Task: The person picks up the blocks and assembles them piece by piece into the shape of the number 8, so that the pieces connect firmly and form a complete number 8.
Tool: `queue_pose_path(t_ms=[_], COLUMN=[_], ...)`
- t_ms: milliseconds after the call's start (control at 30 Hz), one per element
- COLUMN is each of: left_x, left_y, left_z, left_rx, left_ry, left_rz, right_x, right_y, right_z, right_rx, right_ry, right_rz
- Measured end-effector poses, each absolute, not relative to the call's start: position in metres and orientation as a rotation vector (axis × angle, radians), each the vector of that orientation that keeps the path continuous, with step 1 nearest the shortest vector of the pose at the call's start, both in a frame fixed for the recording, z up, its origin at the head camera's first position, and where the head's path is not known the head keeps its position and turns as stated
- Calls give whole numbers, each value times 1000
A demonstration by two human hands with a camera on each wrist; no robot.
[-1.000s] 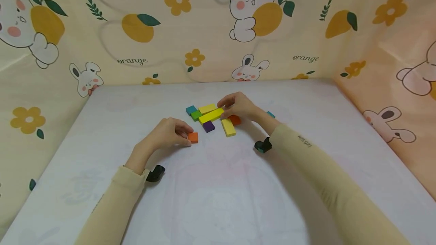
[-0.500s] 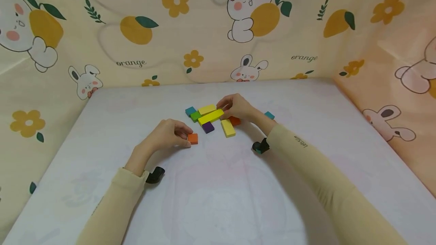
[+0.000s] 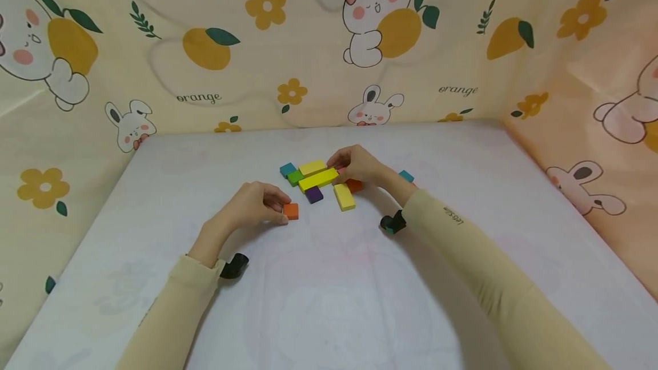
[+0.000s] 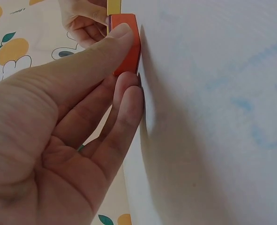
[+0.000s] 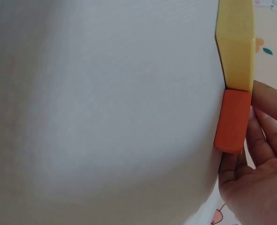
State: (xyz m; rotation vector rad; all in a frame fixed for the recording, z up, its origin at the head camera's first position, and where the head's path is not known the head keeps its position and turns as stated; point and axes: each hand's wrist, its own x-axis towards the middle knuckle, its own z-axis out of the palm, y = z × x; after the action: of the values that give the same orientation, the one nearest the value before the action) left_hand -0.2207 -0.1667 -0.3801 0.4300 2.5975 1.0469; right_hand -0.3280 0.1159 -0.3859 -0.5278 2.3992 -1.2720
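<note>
In the head view my left hand (image 3: 253, 204) pinches a small orange block (image 3: 291, 211) between thumb and fingers at the table surface; the left wrist view shows the thumb lying across that orange block (image 4: 129, 51). Farther back, my right hand (image 3: 360, 164) has thumb and fingers at the right end of a long bright yellow block (image 3: 318, 180), appearing to pinch it. A bit of pink shows under those fingers, its shape hidden. In the right wrist view, an orange-red block (image 5: 233, 119) and a pale yellow block (image 5: 236, 56) partly cover the right hand (image 5: 265, 154).
Around the long block lie a paler yellow block (image 3: 312, 168), a green block (image 3: 295, 177), a blue block (image 3: 287, 170) and a purple block (image 3: 314, 194). Another pale yellow block (image 3: 344, 196) lies nearer. A second blue block (image 3: 406, 176) sits behind the right forearm.
Both hands keep nearly the same places and the blocks hardly move. The whole view shifts slightly with the head. A bit of pink now shows under the right fingers.
</note>
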Motion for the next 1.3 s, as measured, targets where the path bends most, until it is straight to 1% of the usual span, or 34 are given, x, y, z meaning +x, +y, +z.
queue_pose_path(t_ms=[233,367,767,967,1300], left_x=[-221,-221,-221,-222,-220], left_y=[-167,-166,-166,-166,-166], left_z=[-380,-380,-379,-380,-378], left_rx=[436,444,490,497,506], left_ry=[2594,2595,2612,2618,2624], left_rz=[1058,1069,1049,1039,1037], right_x=[-329,-328,-315,-296,-246], right_y=[118,123,134,138,136], right_z=[-390,-390,-375,-372,-366], right_rx=[-549,-504,-402,-332,-252], right_ry=[2439,2475,2581,2576,2468], right_rz=[-1274,-1288,-1373,-1437,-1566])
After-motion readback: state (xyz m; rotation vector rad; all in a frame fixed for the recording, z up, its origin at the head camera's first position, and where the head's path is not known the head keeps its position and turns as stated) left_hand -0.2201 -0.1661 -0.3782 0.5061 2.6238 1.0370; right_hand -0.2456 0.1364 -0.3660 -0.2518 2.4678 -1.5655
